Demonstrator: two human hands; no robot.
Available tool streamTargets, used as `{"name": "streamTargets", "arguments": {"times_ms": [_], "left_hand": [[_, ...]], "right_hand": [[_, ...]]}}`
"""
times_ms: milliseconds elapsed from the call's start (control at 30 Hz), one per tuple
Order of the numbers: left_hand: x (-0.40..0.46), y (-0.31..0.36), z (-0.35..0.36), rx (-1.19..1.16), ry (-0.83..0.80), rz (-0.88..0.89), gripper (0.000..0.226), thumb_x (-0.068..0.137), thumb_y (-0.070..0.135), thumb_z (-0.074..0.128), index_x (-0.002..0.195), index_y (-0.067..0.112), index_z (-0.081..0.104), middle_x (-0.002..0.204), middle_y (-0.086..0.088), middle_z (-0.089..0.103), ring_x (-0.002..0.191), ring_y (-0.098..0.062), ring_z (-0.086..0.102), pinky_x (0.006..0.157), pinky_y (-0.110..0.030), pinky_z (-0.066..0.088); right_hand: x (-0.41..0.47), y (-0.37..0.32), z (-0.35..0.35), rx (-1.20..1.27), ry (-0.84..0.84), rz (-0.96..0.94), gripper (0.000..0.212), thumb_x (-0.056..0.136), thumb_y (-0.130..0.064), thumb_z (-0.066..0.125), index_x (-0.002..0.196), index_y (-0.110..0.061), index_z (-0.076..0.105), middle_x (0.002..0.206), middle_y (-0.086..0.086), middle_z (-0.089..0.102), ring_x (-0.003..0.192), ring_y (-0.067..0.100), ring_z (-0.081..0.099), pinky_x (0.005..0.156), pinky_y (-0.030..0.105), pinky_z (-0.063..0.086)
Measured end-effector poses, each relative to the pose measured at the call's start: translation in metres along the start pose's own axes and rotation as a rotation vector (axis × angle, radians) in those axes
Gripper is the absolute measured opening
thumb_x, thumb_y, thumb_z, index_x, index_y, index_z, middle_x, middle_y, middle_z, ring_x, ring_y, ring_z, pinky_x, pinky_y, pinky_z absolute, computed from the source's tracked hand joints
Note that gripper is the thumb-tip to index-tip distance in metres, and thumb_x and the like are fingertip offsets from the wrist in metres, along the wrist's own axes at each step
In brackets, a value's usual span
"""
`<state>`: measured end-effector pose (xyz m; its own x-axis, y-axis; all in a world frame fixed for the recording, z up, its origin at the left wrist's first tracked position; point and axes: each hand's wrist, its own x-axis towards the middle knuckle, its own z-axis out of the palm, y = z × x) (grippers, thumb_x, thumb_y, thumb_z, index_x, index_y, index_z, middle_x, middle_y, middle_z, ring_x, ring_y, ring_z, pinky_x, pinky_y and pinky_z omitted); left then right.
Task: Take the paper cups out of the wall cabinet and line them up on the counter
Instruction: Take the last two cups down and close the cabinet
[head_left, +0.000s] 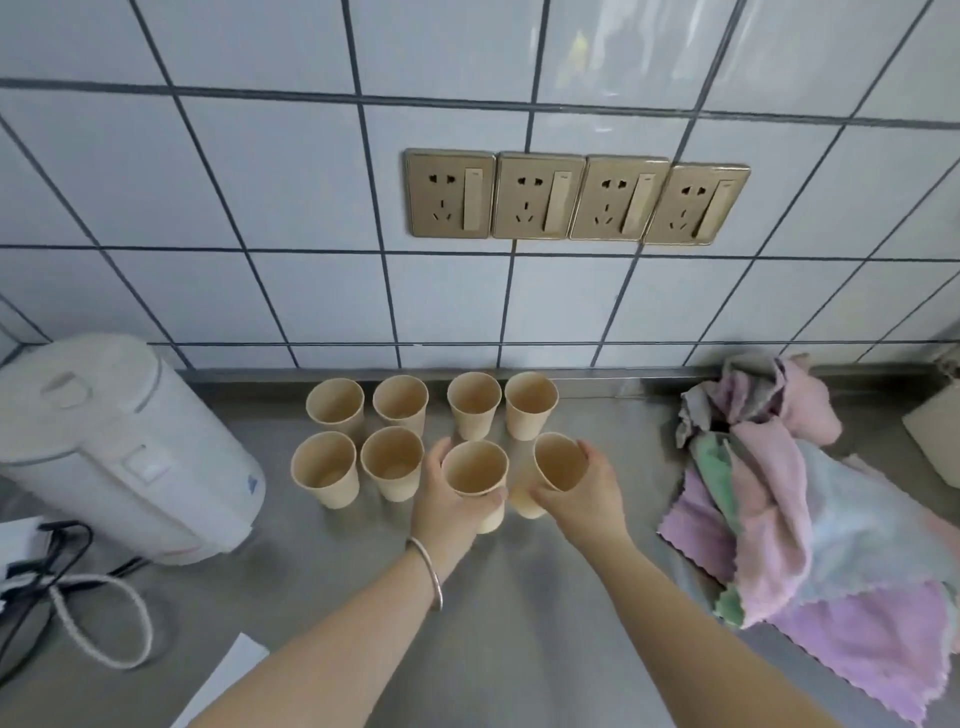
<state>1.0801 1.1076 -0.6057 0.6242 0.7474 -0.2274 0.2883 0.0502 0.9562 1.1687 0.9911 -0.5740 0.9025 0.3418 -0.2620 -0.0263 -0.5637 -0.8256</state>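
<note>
Two rows of paper cups at centre frame, both my hands on the front pair.

My left hand (441, 499) had its fingers wrapped around the third front cup (475, 480); my right hand (584, 488) gripped the tilted fourth cup (556, 470). Six other cups (400, 402) stood upright on the steel counter (519, 623), kettle (114, 447) lower left, cloths (810, 509) lower right.
</note>
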Motion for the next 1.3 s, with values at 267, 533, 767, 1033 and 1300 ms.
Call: {"name": "streamTargets", "arguments": {"times_ms": [267,533,767,1033,1300], "left_hand": [[0.024,-0.022,0.027,0.084,0.082,0.041,0.095,0.059,0.016,0.085,0.139,0.021,0.034,0.121,0.011,0.048,0.108,-0.005,0.048,0.091,-0.017,0.037],[0.043,-0.035,0.031,0.141,0.179,0.092,0.091,0.059,0.018,0.085,0.136,0.018,0.038,0.133,-0.004,0.051,0.12,-0.019,0.05,0.099,-0.027,0.04],[0.046,-0.038,0.029,0.156,0.199,0.107,0.099,0.057,0.019,0.086,0.14,0.018,0.033,0.139,-0.004,0.047,0.126,-0.018,0.046,0.104,-0.027,0.037],[0.036,-0.05,0.027,0.138,0.159,0.052,0.111,0.051,0.022,0.084,0.142,0.031,0.022,0.144,-0.004,0.039,0.13,-0.02,0.043,0.108,-0.045,0.039],[0.001,-0.039,0.023,0.1,0.193,-0.062,0.101,0.064,0.013,0.083,0.145,0.019,0.021,0.143,-0.01,0.038,0.123,-0.023,0.048,0.1,-0.034,0.042]], "right_hand": [[0.044,0.019,0.016,-0.158,-0.078,-0.071,0.08,0.067,-0.023,0.079,0.135,-0.017,0.038,0.132,0.002,0.046,0.116,0.02,0.053,0.084,0.022,0.038],[0.061,0.028,0.027,-0.225,-0.098,-0.126,0.083,0.067,-0.026,0.08,0.136,-0.018,0.035,0.132,0.003,0.045,0.118,0.022,0.052,0.088,0.025,0.04],[0.061,0.029,0.033,-0.252,-0.082,-0.17,0.085,0.07,-0.024,0.077,0.141,-0.018,0.031,0.135,0.004,0.044,0.121,0.023,0.051,0.092,0.031,0.043],[0.052,0.033,0.026,-0.213,-0.088,-0.099,0.106,0.07,-0.027,0.077,0.15,-0.017,0.007,0.137,0.007,0.039,0.127,0.026,0.043,0.097,0.036,0.04],[0.021,0.046,0.012,-0.205,-0.114,0.079,0.1,0.073,-0.02,0.073,0.149,-0.015,0.008,0.146,0.011,0.032,0.131,0.026,0.04,0.101,0.037,0.04]]}}
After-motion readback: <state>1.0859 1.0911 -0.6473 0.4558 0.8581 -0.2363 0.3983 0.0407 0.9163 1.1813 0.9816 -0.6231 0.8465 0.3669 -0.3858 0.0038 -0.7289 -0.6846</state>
